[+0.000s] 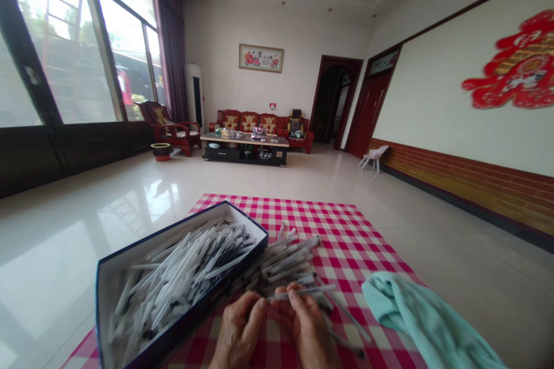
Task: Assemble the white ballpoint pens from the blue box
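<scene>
Head camera looks down on a pink-and-white checked cloth (pixel 346 230) spread on a glossy tiled floor (pixel 86 242), in a long room with a red wooden sofa (pixel 249 121) and a low table (pixel 244 150) by the far wall. Both hands close narrowly on one clear plastic pen (pixel 303 294): the left hand (pixel 238 328) at its left end, the right hand (pixel 305 326) pinching it further along. Just beyond the hands lies a loose heap of pens (pixel 285 262). A navy-rimmed white box (pixel 216 290) full of similar pens sits along the cloth's left side, just beside the left hand, and a pale teal towel (pixel 419 317) lies across the cloth's right edge.
</scene>
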{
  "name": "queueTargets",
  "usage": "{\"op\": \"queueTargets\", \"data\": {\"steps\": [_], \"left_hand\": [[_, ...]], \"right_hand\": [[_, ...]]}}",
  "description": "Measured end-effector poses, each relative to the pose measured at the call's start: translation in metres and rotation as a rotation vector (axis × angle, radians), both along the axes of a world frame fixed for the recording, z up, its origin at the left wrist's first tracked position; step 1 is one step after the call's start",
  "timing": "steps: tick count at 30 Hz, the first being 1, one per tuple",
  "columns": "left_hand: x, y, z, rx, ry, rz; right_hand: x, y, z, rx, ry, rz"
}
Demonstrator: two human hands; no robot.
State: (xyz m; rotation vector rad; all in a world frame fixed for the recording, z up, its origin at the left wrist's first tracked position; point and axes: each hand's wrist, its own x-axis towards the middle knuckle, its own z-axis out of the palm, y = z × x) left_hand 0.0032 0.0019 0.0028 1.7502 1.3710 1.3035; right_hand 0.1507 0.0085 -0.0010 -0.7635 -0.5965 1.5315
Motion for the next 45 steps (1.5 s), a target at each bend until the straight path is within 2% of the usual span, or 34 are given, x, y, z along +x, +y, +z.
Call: {"op": "queueTargets", "data": {"steps": [4, 7, 9, 13, 16, 19, 23, 27, 31, 34, 37, 41, 45], "left_hand": [[0.000, -0.001, 0.001, 0.016, 0.059, -0.018], [-0.003, -0.001, 0.003, 0.112, 0.144, 0.018], [-0.008, 0.000, 0.008, 0.232, 0.224, 0.100], [-0.030, 0.005, 0.027, 0.418, 0.446, 0.391], [-0.050, 0.009, 0.041, 0.358, 0.661, 0.564], [-0.064, 0.012, 0.047, 0.218, 0.797, 0.621], [-0.072, 0.015, 0.046, 0.149, 0.831, 0.616], [-0.065, 0.013, 0.045, 0.226, 0.771, 0.593], [-0.040, 0.007, 0.038, 0.358, 0.636, 0.410], [-0.018, 0.001, 0.030, 0.413, 0.590, 0.245], [-0.003, -0.004, 0.023, 0.442, 0.572, 0.142], [0.002, -0.007, 0.021, 0.411, 0.547, 0.075], [0.001, -0.006, 0.019, 0.363, 0.506, 0.080]], "right_hand": [[-0.001, 0.002, 0.001, 0.024, 0.056, -0.016], [0.000, 0.003, 0.002, 0.011, 0.051, -0.031], [0.000, 0.004, 0.002, -0.013, 0.033, -0.035], [-0.001, 0.003, 0.004, -0.037, -0.003, -0.048], [-0.002, 0.004, 0.004, -0.035, -0.014, -0.043], [-0.001, 0.005, 0.002, -0.040, -0.006, -0.029], [-0.001, 0.005, -0.001, -0.029, 0.008, -0.015], [-0.001, 0.004, 0.000, -0.028, -0.006, -0.019], [-0.001, 0.003, 0.004, -0.033, -0.042, -0.037], [-0.001, 0.003, 0.004, -0.016, -0.052, -0.017], [0.000, 0.002, 0.005, 0.015, -0.039, 0.019], [-0.001, 0.000, 0.006, 0.059, -0.034, 0.057], [-0.001, -0.001, 0.007, 0.075, -0.063, 0.095]]}}
